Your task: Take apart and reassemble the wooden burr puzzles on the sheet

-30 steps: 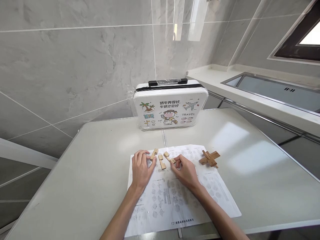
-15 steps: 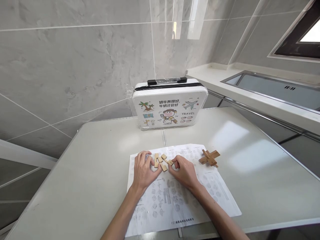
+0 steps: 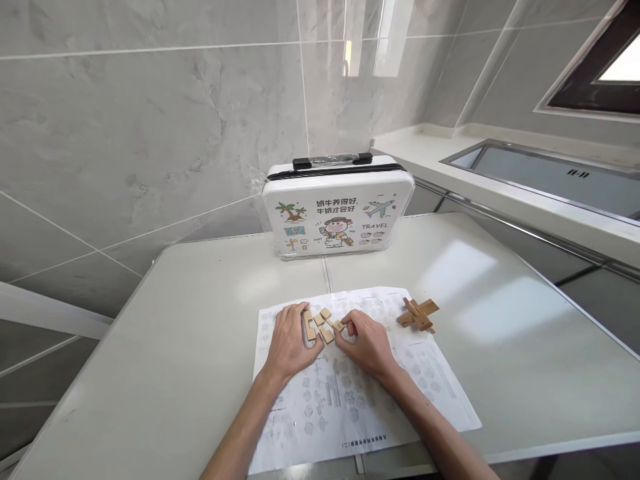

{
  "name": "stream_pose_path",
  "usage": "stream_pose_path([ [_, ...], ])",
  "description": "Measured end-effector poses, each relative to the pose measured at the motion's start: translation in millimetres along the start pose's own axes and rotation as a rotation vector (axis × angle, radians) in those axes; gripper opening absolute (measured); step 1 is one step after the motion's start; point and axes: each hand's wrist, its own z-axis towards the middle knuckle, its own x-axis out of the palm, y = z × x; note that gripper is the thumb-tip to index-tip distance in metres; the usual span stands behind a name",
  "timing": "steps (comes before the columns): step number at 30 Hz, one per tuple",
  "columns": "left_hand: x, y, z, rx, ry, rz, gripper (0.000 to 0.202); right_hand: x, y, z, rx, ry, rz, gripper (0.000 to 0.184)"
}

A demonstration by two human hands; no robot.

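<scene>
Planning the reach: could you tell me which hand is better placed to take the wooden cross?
Probably the right hand: the wooden cross lies to its right; the left hand is farther.

Open tabletop [image 3: 200, 320] left; wooden cross [image 3: 418, 315] right, printed case [image 3: 337, 213] behind, perhaps touching wall [image 3: 150, 133].

One left hand [image 3: 289, 343], one right hand [image 3: 367, 345]; several blocks [image 3: 323, 325]; one wooden cross [image 3: 419, 315]; one sheet [image 3: 360, 400]; one case [image 3: 337, 210].

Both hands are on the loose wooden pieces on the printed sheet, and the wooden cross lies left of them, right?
No: the head view shows the wooden cross to their right, past the right hand. Both it and the left hand touch the loose wooden pieces on the printed sheet.
</scene>
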Motion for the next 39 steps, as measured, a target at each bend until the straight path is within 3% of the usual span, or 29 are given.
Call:
stream_pose_path([
  [10, -5.9, -6, -1, 0.133, 0.155, -0.142, 0.092, 0, 1, 0, -0.039, 0.008, -0.026, 0.011],
  [19, -7.1, -6, 0, 0.197, 0.224, -0.097, 0.058, -5, 4, 1, -0.116, 0.081, 0.005, 0.010],
  [26, -3.6, -1, 1, 0.167, 0.149, -0.067, 0.037, -7, 3, 2, -0.078, 0.092, 0.098, 0.015],
  [39, -16.2, 47, 9, -0.158, -0.140, 0.114, 0.031, -7, 1, 1, 0.013, 0.083, 0.145, 0.022],
])
